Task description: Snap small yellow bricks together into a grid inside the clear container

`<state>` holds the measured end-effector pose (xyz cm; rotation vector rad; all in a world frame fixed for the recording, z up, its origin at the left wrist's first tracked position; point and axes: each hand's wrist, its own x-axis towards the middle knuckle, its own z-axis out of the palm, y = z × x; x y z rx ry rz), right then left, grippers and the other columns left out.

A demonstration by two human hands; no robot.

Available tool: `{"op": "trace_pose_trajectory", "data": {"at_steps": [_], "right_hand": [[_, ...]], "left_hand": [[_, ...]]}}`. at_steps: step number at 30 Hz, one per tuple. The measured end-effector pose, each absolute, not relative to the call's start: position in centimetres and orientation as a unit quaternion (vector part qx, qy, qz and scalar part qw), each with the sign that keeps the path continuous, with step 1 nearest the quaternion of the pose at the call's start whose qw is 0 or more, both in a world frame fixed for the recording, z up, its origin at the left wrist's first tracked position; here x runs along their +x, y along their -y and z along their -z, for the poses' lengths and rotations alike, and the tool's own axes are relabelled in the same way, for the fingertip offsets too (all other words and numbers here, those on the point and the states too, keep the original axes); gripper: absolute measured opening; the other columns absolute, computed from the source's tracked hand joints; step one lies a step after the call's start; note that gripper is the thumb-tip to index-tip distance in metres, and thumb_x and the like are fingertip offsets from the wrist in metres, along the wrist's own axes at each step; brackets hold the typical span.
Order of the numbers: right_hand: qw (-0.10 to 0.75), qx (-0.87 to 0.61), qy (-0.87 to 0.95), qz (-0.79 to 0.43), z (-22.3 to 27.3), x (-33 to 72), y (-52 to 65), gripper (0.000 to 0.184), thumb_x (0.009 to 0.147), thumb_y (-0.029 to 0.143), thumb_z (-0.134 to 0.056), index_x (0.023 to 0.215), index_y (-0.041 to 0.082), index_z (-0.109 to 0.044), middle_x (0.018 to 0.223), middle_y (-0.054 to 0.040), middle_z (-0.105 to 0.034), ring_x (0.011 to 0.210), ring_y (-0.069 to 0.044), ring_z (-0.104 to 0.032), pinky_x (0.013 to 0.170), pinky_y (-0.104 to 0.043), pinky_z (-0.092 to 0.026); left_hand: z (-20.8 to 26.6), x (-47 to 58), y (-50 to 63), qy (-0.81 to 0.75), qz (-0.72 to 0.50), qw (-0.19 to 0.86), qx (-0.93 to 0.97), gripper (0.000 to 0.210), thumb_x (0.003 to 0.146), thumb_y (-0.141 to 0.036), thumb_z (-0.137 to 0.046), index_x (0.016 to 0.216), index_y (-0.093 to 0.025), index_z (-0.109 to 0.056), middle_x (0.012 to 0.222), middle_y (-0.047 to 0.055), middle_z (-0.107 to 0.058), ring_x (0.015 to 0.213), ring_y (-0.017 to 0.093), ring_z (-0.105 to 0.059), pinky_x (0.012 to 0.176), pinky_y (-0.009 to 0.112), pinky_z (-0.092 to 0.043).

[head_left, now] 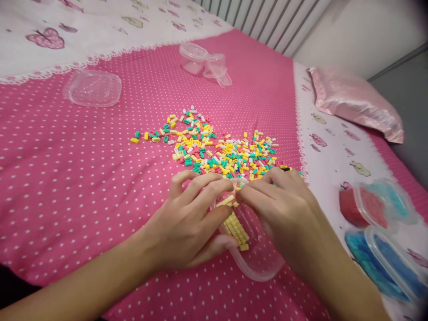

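A clear plastic container (pixel 261 269) rests on the pink bedding between my hands. Inside it, several pale yellow toy bricks (pixel 236 229) lie joined in a ribbed block, with a short pale yellow piece (pixel 226 200) just beyond. My left hand (pixel 200 216) is curled over the container's left side, thumb low at the rim and fingers reaching across the opening. My right hand (pixel 284 205) bends over the far right side, its fingers closed near the far rim; whatever they pinch is hidden. Past my fingertips spreads a pile of loose bricks (pixel 230 151) in yellow, green, white and pink.
A clear lid (pixel 95 89) lies at the far left. Small clear tubs (pixel 194 58) stand at the back. On the right are a tub with red contents (pixel 361 207) and one with blue contents (pixel 384 263). A pink satin pillow (pixel 357 100) lies near the wall.
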<state>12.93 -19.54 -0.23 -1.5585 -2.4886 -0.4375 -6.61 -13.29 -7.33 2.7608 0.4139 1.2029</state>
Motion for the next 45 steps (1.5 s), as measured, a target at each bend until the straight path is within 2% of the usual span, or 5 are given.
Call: {"op": "trace_pose_trajectory", "data": {"at_steps": [3,8,22,29,45], "right_hand": [[0.047,-0.555,0.812,0.176,0.6,13.1,19.7,0.012,0.088,0.010,-0.066,0.081,0.020,-0.065,0.087,-0.0060,-0.061,0.081,-0.024,-0.045,0.069,-0.036,-0.030],[0.009,-0.575,0.791,0.209,1.5,12.3,19.4,0.019,0.086,0.014,-0.072,0.072,0.022,-0.061,0.081,-0.0051,-0.054,0.081,-0.025,-0.043,0.070,-0.038,-0.028],[0.041,-0.605,0.768,0.208,1.4,11.1,19.3,0.022,0.091,0.012,-0.063,0.070,0.021,-0.064,0.079,-0.0054,-0.058,0.078,-0.023,-0.043,0.072,-0.039,-0.025],[0.023,-0.619,0.761,0.190,1.1,11.1,19.4,0.011,0.088,0.014,-0.069,0.079,0.021,-0.067,0.082,-0.0054,-0.060,0.080,-0.024,-0.046,0.072,-0.039,-0.026],[0.020,-0.642,0.743,0.188,1.4,10.7,19.4,0.011,0.086,0.016,-0.073,0.079,0.025,-0.072,0.082,-0.0054,-0.056,0.084,-0.025,-0.045,0.073,-0.040,-0.023]], "left_hand": [[7.3,-6.5,13.3,-0.136,-0.393,0.049,0.908,0.047,0.107,-0.047,-0.032,0.115,-0.014,-0.065,0.128,0.015,-0.064,0.125,0.029,-0.053,0.105,0.050,-0.031],[7.4,-6.5,13.4,-0.139,-0.392,0.043,0.908,0.046,0.107,-0.046,-0.032,0.114,-0.015,-0.065,0.129,0.015,-0.063,0.126,0.030,-0.052,0.105,0.052,-0.032],[7.4,-6.5,13.4,-0.149,-0.390,0.045,0.907,0.044,0.107,-0.048,-0.032,0.113,-0.019,-0.065,0.130,0.013,-0.065,0.126,0.029,-0.053,0.108,0.051,-0.032],[7.3,-6.6,13.3,-0.150,-0.384,0.059,0.909,0.043,0.106,-0.048,-0.035,0.112,-0.017,-0.064,0.130,0.014,-0.063,0.127,0.031,-0.052,0.109,0.053,-0.029],[7.0,-6.7,13.2,-0.151,-0.372,0.049,0.915,0.041,0.106,-0.049,-0.033,0.111,-0.022,-0.064,0.130,0.012,-0.063,0.128,0.029,-0.051,0.108,0.052,-0.030]]}}
